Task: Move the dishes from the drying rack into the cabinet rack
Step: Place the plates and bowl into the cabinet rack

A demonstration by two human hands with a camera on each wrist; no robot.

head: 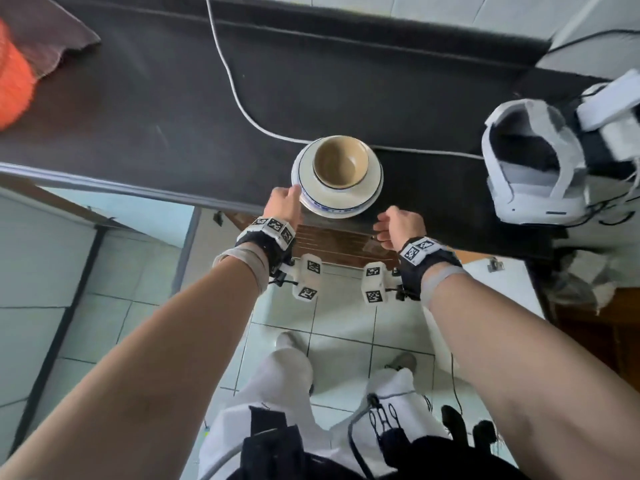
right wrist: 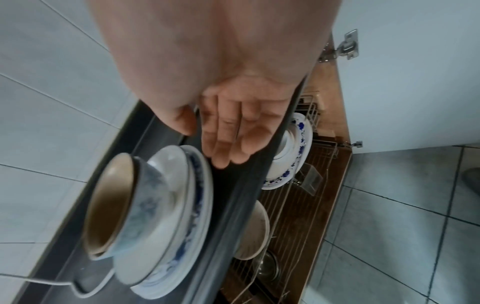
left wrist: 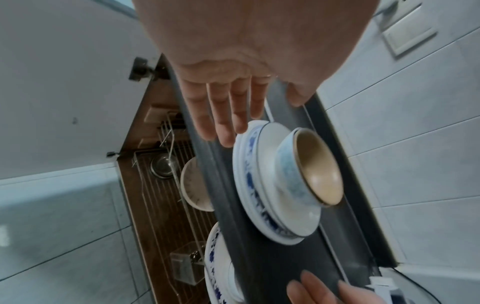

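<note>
A stack of blue-patterned white plates (head: 332,207) with a beige-lined bowl (head: 340,161) on top stands on the dark counter (head: 173,116), overhanging its front edge. My left hand (head: 282,202) reaches the stack's left rim; in the left wrist view its straight fingers (left wrist: 226,131) touch the plates (left wrist: 249,185) below the bowl (left wrist: 311,168). My right hand (head: 394,225) hovers empty at the counter's edge right of the stack, fingers relaxed (right wrist: 228,148), apart from the plates (right wrist: 187,205). Below, the wire cabinet rack (left wrist: 155,205) holds plates (right wrist: 293,156) and a bowl (right wrist: 253,232).
A white headset (head: 533,174) lies on the counter to the right, and a white cable (head: 242,109) runs behind the stack. A cloth (head: 52,32) and something orange (head: 14,81) sit far left. Cabinet doors stand open on both sides; a steel bowl (left wrist: 162,166) sits in the rack.
</note>
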